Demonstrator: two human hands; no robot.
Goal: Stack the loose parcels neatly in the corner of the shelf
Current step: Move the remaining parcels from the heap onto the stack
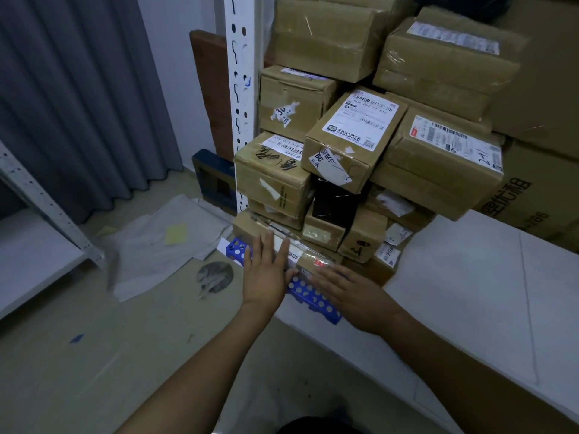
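Straight-fingered left hand [266, 274], blurred right hand [347, 291], grip on nothing, seemingly pressing bottom parcel [308, 258], lengthwise along shelf [470, 292] edge

The person is working bare-armed: both forearms are showing bare from the near edge to the wrists, and the left hand [266, 278] and right hand [347, 292] are bare too. The right hand is showing slightly blurred. Between the arms at the near edge, a dark rounded patch [300, 426] is showing, too dim to identify.
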